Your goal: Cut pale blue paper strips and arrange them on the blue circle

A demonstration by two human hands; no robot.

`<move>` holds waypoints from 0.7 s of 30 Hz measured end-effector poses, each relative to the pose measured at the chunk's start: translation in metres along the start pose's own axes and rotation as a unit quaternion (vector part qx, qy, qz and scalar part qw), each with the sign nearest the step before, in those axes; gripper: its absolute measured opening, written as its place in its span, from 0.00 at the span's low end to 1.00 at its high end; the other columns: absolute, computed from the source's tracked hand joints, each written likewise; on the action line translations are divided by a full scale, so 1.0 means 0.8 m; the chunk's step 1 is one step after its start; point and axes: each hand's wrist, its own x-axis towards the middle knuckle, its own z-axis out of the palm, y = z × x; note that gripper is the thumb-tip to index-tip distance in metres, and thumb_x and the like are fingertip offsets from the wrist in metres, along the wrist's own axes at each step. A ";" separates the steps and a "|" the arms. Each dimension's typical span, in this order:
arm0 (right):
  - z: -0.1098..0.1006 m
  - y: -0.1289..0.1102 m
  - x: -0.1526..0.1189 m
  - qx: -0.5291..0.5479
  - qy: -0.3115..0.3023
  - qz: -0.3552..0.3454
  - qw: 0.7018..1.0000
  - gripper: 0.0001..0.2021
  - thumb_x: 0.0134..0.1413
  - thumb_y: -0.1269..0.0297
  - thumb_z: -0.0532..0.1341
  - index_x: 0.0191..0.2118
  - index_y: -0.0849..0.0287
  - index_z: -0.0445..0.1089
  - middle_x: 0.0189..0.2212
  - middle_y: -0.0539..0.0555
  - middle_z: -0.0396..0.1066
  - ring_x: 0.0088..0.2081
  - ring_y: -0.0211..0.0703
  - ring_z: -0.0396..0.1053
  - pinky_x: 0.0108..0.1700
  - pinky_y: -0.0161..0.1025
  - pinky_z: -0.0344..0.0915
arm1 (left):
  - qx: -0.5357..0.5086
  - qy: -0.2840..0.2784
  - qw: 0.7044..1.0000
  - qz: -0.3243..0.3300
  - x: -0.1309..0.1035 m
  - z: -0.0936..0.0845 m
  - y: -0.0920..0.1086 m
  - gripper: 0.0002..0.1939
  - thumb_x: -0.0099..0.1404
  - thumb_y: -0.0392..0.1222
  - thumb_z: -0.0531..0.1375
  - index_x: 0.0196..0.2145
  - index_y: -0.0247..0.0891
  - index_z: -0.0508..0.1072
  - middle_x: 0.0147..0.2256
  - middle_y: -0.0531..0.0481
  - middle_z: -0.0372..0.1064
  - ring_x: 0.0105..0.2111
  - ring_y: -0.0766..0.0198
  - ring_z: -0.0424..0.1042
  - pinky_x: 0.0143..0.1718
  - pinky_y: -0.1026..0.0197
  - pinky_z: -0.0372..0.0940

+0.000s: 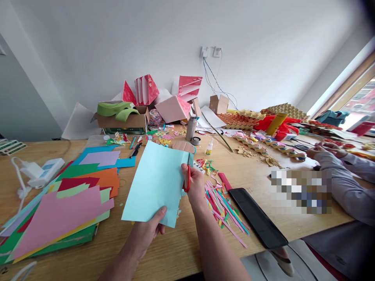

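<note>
A light blue sheet of paper (155, 183) is held up over the table, tilted, its lower edge pinched in my left hand (150, 226) with the thumb on top. My right hand (193, 186) grips a pair of scissors with red handles (188, 180) at the sheet's right edge. The blades lie along that edge near the top right corner, where a narrow strip shows beside them. To the right of my right hand lies a pile of thin coloured paper strips (224, 208).
Stacked coloured paper (61, 214) and a white power strip (47, 173) lie left. A black phone-like slab (258, 218) sits right, near the front edge. A glue bottle (209, 148), a metal flask (191, 128) and a cardboard box (123, 123) stand behind. Another person's hands (326, 150) work at far right.
</note>
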 end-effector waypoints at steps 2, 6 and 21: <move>0.000 0.001 0.001 0.002 0.000 0.000 1.000 0.28 0.50 0.35 0.58 0.18 0.55 0.56 0.10 0.43 0.52 0.14 0.33 0.51 0.15 0.33 0.46 | -0.003 0.003 1.000 -0.007 -0.001 0.001 0.002 0.21 0.43 0.52 0.72 0.20 0.37 0.66 0.16 0.57 0.62 0.15 0.72 0.59 0.17 0.67 0.55; -0.001 -0.001 0.002 0.024 -0.009 0.009 1.000 0.27 0.49 0.35 0.58 0.18 0.55 0.57 0.10 0.44 0.53 0.14 0.33 0.51 0.15 0.33 0.46 | 0.005 -0.003 1.000 -0.006 -0.001 0.000 0.003 0.21 0.43 0.53 0.71 0.20 0.36 0.67 0.16 0.56 0.62 0.15 0.72 0.60 0.16 0.67 0.53; 0.009 -0.004 -0.006 0.114 -0.063 0.038 0.991 0.26 0.49 0.37 0.61 0.24 0.60 0.67 0.14 0.48 0.65 0.15 0.34 0.60 0.19 0.32 0.56 | -0.071 0.023 0.997 0.034 0.024 -0.018 0.029 0.22 0.39 0.52 0.73 0.23 0.35 0.70 0.17 0.56 0.64 0.14 0.71 0.62 0.14 0.68 0.47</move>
